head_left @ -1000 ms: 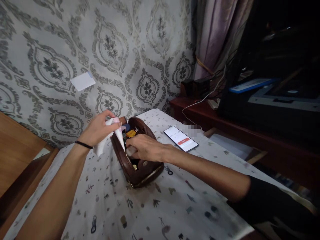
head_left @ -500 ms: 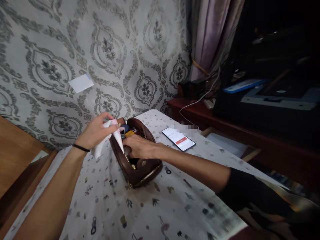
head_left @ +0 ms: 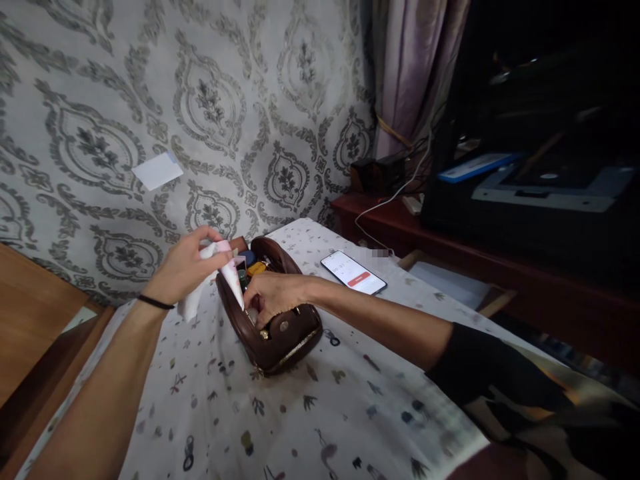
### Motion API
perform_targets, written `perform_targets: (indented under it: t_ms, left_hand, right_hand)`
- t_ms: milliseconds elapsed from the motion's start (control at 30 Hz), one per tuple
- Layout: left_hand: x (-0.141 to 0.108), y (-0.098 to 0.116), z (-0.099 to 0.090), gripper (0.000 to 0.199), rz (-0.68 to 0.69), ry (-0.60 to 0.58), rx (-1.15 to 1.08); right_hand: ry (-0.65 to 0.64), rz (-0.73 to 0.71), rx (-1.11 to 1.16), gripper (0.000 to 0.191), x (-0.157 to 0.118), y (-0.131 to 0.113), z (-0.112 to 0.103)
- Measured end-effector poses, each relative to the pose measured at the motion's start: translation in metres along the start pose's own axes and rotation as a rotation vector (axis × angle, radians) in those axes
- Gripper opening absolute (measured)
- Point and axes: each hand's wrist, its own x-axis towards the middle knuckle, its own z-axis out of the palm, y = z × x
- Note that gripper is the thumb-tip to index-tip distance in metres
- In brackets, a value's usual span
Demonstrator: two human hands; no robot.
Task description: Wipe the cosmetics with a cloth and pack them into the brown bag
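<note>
A brown zip bag (head_left: 295, 347) lies open on the patterned cloth, with several small items inside, a yellow one (head_left: 257, 269) and a dark blue round one (head_left: 247, 257) among them. My left hand (head_left: 193, 260) pinches a pink-and-white tube (head_left: 231, 275), its narrow end pointing down at the bag's left rim. White crumpled tissue (head_left: 193, 303) hangs under the same hand. My right hand (head_left: 280, 297) reaches into the bag's opening, fingers curled together near its left inner edge. What those fingers hold, if anything, is too hidden to name.
A phone (head_left: 354, 273) with a lit screen lies right of the bag. The cloth-covered surface (head_left: 280, 433) meets a patterned wall (head_left: 210, 100). A dark red desk (head_left: 370, 212) with a cable (head_left: 395, 200) and a large dark screen (head_left: 540, 133) stands at the right.
My right hand has risen slightly within the bag, its fingers now showing more at the left rim. My left hand still holds the tube and tissue. The view has shifted slightly.
</note>
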Motion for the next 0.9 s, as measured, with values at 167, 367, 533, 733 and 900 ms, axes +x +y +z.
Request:
perform_targets:
  t_ms: [167,367,533,733,900]
  left_hand:
    - [-0.002,0.008,-0.003,0.033,-0.014,0.0,-0.017]
    - [0.001,0.015,0.011,0.03,0.105,-0.032,0.003]
    - [0.006,0.011,0.034,0.025,0.164,-0.101,0.046]
    - [0.008,0.012,0.048,0.024,0.14,-0.119,0.368]
    - [0.008,0.016,0.058,0.03,0.098,-0.145,0.593]
  right_hand:
    - [0.032,-0.037,-0.076,0.015,-0.01,-0.007,-0.007]
    - [0.194,0.074,0.085,0.019,-0.04,-0.018,-0.018]
    - [0.313,0.098,0.129,0.024,-0.057,-0.015,-0.01]
    - [0.405,0.103,0.091,0.018,-0.064,-0.009,0.0]
    - [0.445,0.153,0.032,0.018,-0.065,-0.01,0.004]
